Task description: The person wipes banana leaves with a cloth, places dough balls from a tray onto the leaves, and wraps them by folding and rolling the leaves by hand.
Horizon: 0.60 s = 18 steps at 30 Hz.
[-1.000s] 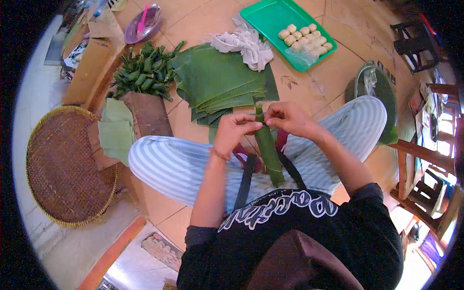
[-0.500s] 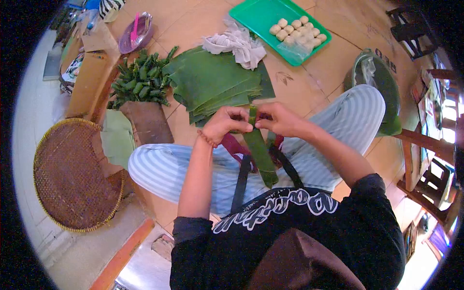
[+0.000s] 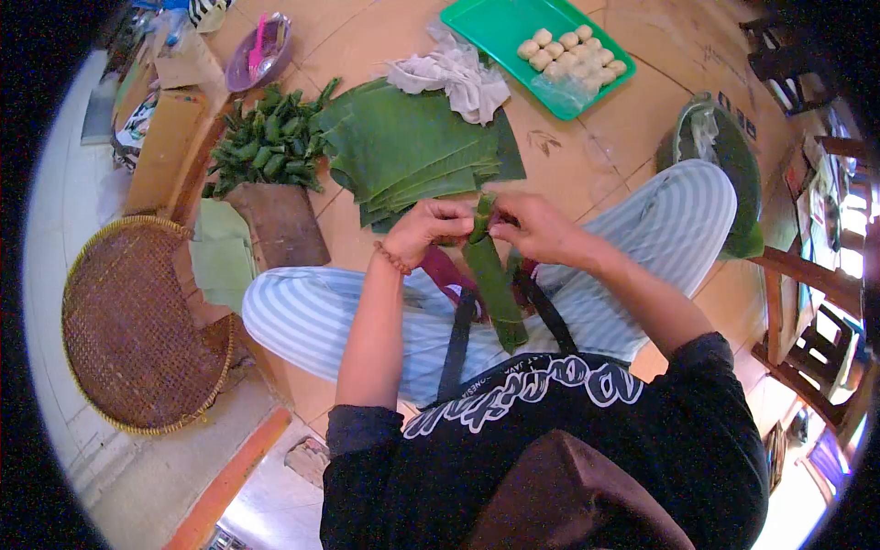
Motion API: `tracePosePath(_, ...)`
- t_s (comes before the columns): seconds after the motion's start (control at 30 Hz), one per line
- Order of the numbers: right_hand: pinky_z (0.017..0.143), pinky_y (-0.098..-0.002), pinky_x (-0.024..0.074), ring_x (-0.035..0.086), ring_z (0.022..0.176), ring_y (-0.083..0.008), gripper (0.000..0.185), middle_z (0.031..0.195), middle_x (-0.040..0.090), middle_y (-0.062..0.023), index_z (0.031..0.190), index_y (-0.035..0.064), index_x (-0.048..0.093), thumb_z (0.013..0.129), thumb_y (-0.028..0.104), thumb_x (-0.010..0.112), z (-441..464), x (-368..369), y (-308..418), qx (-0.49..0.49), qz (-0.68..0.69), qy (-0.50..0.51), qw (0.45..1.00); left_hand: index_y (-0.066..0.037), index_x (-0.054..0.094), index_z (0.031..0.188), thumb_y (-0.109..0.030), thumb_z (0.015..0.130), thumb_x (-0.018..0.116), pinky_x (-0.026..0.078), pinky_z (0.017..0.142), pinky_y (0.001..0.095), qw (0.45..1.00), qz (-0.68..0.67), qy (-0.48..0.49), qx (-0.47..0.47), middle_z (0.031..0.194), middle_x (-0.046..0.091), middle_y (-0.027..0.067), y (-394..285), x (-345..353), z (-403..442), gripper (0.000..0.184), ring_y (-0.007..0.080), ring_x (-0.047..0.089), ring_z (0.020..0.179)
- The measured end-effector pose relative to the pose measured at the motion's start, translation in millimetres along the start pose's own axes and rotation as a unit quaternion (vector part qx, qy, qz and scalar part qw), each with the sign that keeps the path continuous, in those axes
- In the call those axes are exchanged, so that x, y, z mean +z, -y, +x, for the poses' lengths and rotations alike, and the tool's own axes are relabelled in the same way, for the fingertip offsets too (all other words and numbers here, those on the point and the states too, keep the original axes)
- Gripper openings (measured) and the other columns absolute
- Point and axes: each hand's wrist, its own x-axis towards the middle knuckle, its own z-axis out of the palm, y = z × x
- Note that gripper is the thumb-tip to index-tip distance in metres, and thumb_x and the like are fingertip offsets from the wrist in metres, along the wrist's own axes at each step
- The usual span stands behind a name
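Note:
Both of my hands meet above my lap at a long green banana leaf strip. My left hand pinches its upper part from the left, with thumb and fingers pressed together. From the right, my right hand grips the same part. Near the fingers the leaf looks folded over, and its long tail hangs down toward my waist. Whether anything lies inside the fold is hidden. Just beyond my hands lies a stack of cut banana leaves, with a crumpled whitish cloth on its far edge.
A green tray holds several pale dough balls. Small green leaf parcels are heaped at the left, near a purple bowl with a pink utensil. A round woven tray lies left; a green tub stands right.
The top of the leaf strip, flatter and more upright before, is now bent and folded between my fingers. My hands stay in nearly the same place.

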Motion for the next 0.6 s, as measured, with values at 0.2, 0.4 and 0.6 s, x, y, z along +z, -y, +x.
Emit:
tracePosePath(0.2,0.059,-0.0358,0.0424,0.056,0.065,-0.0264,0.019,0.071,0.057,-0.0155,0.082,-0.0034,0.056,0.076,0.013,0.063,-1.5,6.5,5.4,0.0,0.008,-0.018,1.0,-0.006,0.065,0.077,-0.018,0.076,0.067,0.039,0.058,0.0198,1.0,-0.012,-0.008,-0.017,0.07,0.059,-0.0017,7.1,-2.8,3.1,0.012,0.0069,0.052,0.06)
tracePosePath(0.4,0.056,-0.027,0.0413,0.053,0.063,-0.0102,0.017,0.068,0.057,-0.0043,0.081,0.0005,0.06,0.076,0.015,0.066,1.0,4.9,-8.9,0.148,0.221,0.062,0.962,-0.006,0.064,0.082,-0.018,0.076,0.067,0.043,0.064,0.0206,0.998,-0.028,-0.017,-0.044,0.076,0.06,-0.0019,10.3,-0.6,3.4,0.013,0.0073,0.054,0.066)
tracePosePath(0.6,0.061,-0.0258,0.0434,0.055,0.065,-0.0108,0.016,0.073,0.061,-0.0031,0.081,0.0007,0.064,0.075,0.015,0.067,5.1,3.3,-25.7,0.106,0.246,0.029,0.963,-0.006,0.056,0.097,-0.02,0.079,0.065,0.046,0.067,0.0236,0.999,0.024,-0.001,0.032,0.09,0.06,0.0008,0.3,28.1,-10.8,0.024,0.0087,0.055,0.078)
